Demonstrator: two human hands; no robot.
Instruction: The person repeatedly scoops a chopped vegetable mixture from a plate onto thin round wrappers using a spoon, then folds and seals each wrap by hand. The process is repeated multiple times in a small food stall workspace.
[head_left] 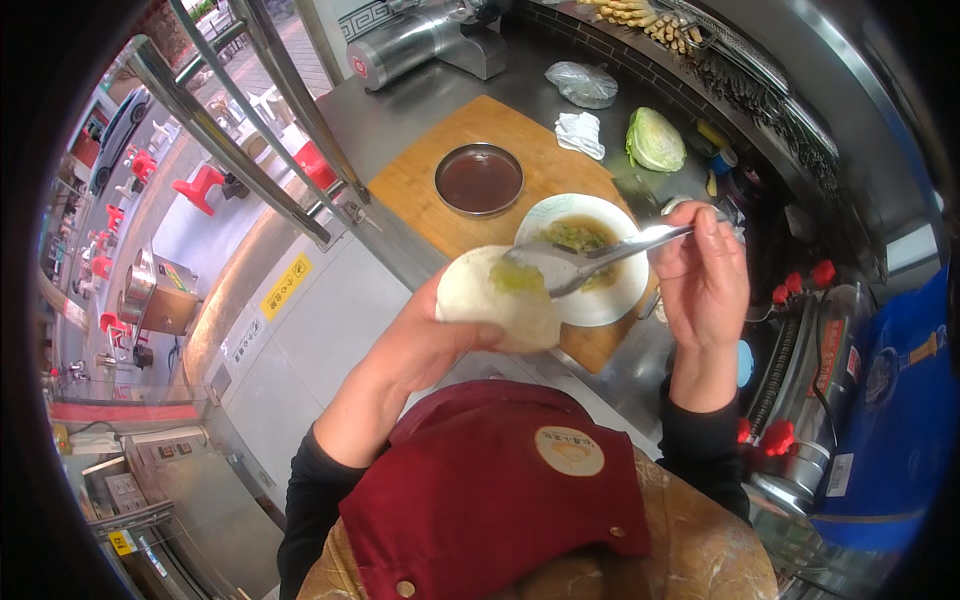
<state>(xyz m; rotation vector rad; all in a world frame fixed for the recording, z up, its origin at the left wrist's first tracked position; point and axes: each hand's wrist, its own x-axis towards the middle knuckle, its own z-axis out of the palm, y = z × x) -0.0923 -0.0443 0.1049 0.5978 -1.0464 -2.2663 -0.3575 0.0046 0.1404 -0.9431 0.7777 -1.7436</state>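
Note:
A pale round flatbread (478, 308) rests in my left hand (415, 335), whose thumb and fingers are closed round its lower left side. Chopped green filling (517, 277) lies near the bread's upper edge. My right hand (706, 275) pinches the handle of a metal spoon (640, 243), and the spoon's bowl touches or sits just over the bread beside the filling. Behind the spoon stands a white bowl (600, 310) of green chopped vegetables (577, 234) in liquid, partly covered by the spoon and bread.
Under the bowl is a wooden board (420, 190) on a steel counter, with a round metal dish (479, 180) of dark red-brown sauce. Farther back lie a white cloth (580, 134), a cabbage (655, 140) and a plastic bag (582, 85). Steel rails (215, 130) stand at left.

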